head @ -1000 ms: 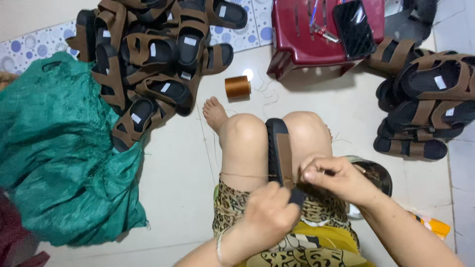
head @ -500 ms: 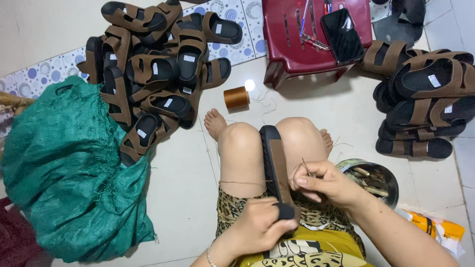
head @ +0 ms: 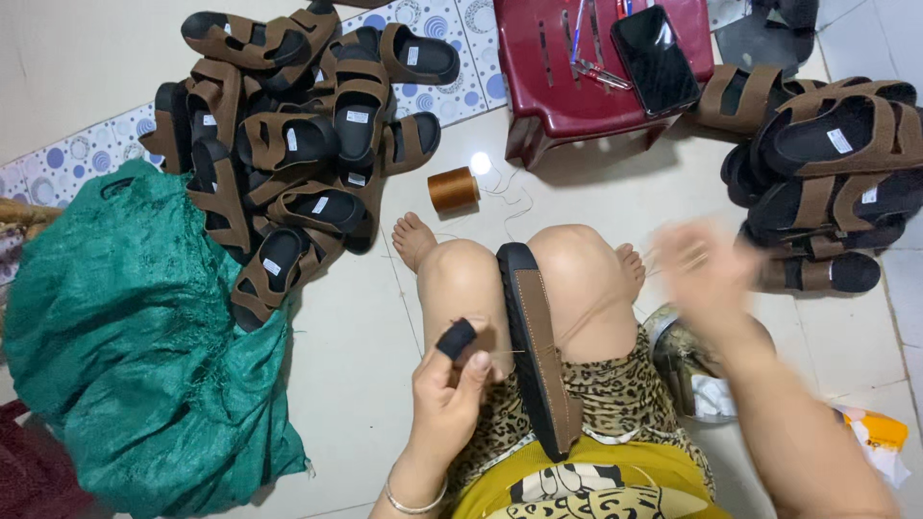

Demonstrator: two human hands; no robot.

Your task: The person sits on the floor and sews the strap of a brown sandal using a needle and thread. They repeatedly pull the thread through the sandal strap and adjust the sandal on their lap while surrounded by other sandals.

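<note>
My left hand [head: 450, 384] has its fingers [head: 473, 370] curled loosely beside the sole [head: 538, 351], one fingertip capped in a black guard, gripping nothing I can make out. My right hand [head: 705, 259] is a blur out past the sole's right side, seemingly drawing thread taut; I cannot tell how its fingers are set. The sole lies lengthwise between my knees, brown stitching along its edge. Beyond its toe sits a thread spool [head: 453, 188]. Sandals [head: 298, 144] heaped far left of the sole look finished; by my judgement, this one is partway sewn.

Brown-topped black sandal sole [head: 536, 351] lengthwise between knees, thread attached.
</note>
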